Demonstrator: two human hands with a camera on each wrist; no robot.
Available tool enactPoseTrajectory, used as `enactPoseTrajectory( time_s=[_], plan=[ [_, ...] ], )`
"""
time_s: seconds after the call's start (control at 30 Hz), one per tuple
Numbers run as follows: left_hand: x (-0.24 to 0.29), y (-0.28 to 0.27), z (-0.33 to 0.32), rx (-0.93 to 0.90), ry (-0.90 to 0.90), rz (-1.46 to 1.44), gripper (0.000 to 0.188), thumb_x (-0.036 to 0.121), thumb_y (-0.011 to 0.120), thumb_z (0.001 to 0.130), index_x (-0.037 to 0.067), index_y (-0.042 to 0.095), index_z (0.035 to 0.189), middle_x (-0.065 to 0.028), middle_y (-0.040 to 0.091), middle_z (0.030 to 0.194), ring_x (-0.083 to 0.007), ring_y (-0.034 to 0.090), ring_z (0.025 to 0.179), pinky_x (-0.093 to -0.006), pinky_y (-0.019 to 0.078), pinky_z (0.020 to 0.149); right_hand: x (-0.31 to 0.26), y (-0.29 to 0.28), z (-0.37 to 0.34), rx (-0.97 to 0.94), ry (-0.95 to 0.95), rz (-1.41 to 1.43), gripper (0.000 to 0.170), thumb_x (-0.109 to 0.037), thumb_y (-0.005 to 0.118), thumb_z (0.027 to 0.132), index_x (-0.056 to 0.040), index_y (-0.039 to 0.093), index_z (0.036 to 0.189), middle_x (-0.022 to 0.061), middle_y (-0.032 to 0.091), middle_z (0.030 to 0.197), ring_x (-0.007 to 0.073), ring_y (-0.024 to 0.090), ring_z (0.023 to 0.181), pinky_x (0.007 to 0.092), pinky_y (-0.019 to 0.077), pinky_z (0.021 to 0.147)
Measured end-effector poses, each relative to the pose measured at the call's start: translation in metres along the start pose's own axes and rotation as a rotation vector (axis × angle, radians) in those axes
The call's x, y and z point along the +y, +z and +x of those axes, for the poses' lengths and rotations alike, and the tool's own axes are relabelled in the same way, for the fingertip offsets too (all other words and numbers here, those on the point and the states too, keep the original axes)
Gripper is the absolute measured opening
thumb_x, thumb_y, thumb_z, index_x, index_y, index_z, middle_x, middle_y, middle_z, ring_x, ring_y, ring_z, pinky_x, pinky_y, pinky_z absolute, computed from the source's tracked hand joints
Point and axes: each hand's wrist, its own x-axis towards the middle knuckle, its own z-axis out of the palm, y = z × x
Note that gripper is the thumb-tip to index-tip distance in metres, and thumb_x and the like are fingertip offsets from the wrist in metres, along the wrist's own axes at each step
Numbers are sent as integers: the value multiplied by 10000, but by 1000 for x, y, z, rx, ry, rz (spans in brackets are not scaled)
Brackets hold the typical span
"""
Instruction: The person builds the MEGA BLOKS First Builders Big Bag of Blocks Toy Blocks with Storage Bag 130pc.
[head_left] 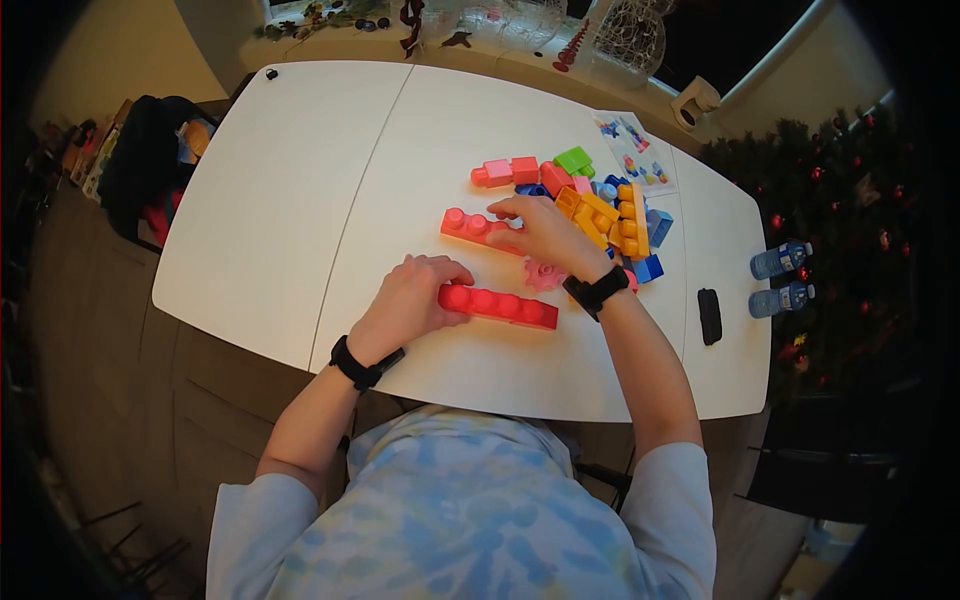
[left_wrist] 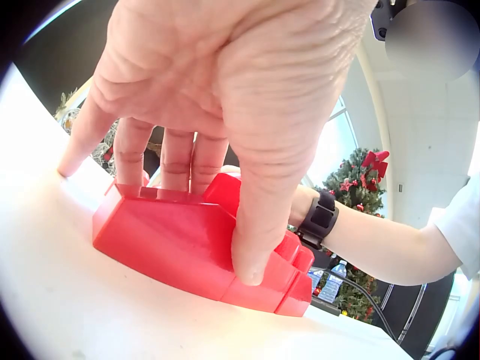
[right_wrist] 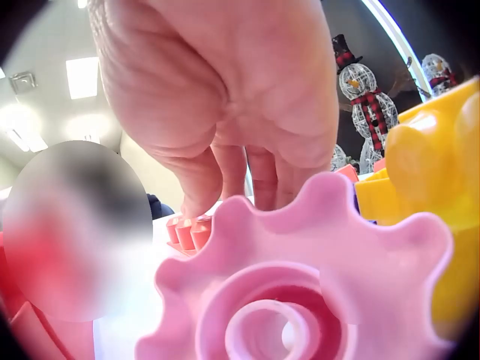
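Observation:
My left hand (head_left: 402, 302) grips the left end of a row of red toy building blocks (head_left: 505, 307) on the table's near side. In the left wrist view, the thumb lies along the near face of those red blocks (left_wrist: 172, 244) and the other fingers reach over the far side. Farther back, my right hand (head_left: 550, 240) holds a second red block row (head_left: 466, 227) by its right part, with studs facing up. A pink toy gear (head_left: 543, 275) lies under the right wrist, between the two rows. It fills the lower right wrist view, a scalloped pink disc (right_wrist: 262, 232) with a ringed hub.
A pile of yellow blocks (head_left: 632, 222), blue blocks (head_left: 648, 268) and a green block (head_left: 574, 161) lies right of my right hand. Pink blocks (head_left: 497, 173) sit behind. A picture sheet (head_left: 640, 150), black case (head_left: 709, 316) and two water bottles (head_left: 780, 300) are at the right.

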Motion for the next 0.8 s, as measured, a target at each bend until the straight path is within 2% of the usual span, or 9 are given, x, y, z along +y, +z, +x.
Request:
enactPoseTrajectory(
  time_s=[0.07, 0.13, 0.27, 0.33, 0.37, 0.43, 0.53, 0.63, 0.8],
  plan=[
    [2, -2, 0, -10, -13, 3, 371, 123, 893, 660, 76, 736, 993, -75, 727, 905, -289, 669, 852, -395, 544, 817, -7, 3, -6, 3, 28, -66, 407, -231, 799, 865, -35, 707, 1210, 161, 699, 1204, 295, 641, 1120, 389, 523, 948],
    [3, -1, 0, -21, -19, 9, 370, 125, 893, 664, 75, 736, 995, -75, 727, 902, -290, 669, 850, -395, 544, 818, -2, 10, -6, 7, -80, -185, 401, -177, 813, 819, -26, 706, 1175, 168, 704, 1128, 329, 655, 1058, 385, 534, 913],
    [4, -4, 2, -38, -11, 7, 413, 120, 896, 662, 73, 729, 1037, -86, 727, 943, -294, 676, 878, -391, 544, 844, -11, 3, -2, 60, -68, -197, 384, -123, 813, 787, -30, 708, 1144, 163, 703, 1068, 341, 672, 991, 377, 542, 879],
    [3, -6, 2, -44, -15, -10, 448, 119, 898, 660, 69, 721, 1068, -97, 727, 973, -299, 681, 899, -392, 544, 864, -33, -18, -15, 248, -179, -55, 319, -94, 773, 793, -32, 706, 1099, 141, 688, 1006, 342, 676, 934, 412, 560, 805],
    [0, -7, 1, -39, -25, -31, 494, 130, 902, 646, 63, 711, 1096, -115, 721, 998, -318, 676, 936, -408, 544, 872, -47, -30, -24, 249, -183, -56, 319, -94, 773, 793, -32, 706, 1099, 141, 688, 1006, 342, 676, 934, 412, 560, 805],
    [-5, -14, 0, -28, -32, -50, 540, 142, 906, 632, 57, 701, 1123, -133, 715, 1023, -337, 670, 974, -424, 543, 881, -68, -47, -45, 119, -110, -8, 296, -72, 756, 801, -35, 706, 1091, 123, 685, 983, 332, 673, 916, 414, 553, 790],
    [-8, -24, 0, -55, -48, -58, 587, 144, 910, 627, 40, 676, 1154, -145, 709, 1048, -338, 667, 998, -420, 544, 889, -74, -41, -74, -18, -165, 40, 299, -69, 762, 802, -35, 704, 1093, 117, 674, 954, 325, 668, 892, 412, 552, 782],
    [-8, -26, 0, -122, -60, -52, 560, 146, 920, 639, 43, 687, 1138, -131, 722, 1057, -304, 699, 957, -389, 556, 877, -73, -28, -88, -23, -143, -33, 298, -77, 775, 799, -41, 706, 1087, 112, 667, 939, 322, 667, 890, 414, 550, 777],
    [-7, -19, 1, -94, 5, -33, 381, 138, 901, 651, 53, 716, 973, -91, 725, 930, -289, 682, 867, -382, 550, 798, -61, -11, -96, -21, -89, 6, 285, -79, 776, 800, -46, 708, 1074, 115, 666, 945, 321, 665, 921, 418, 543, 782]
  ],
)
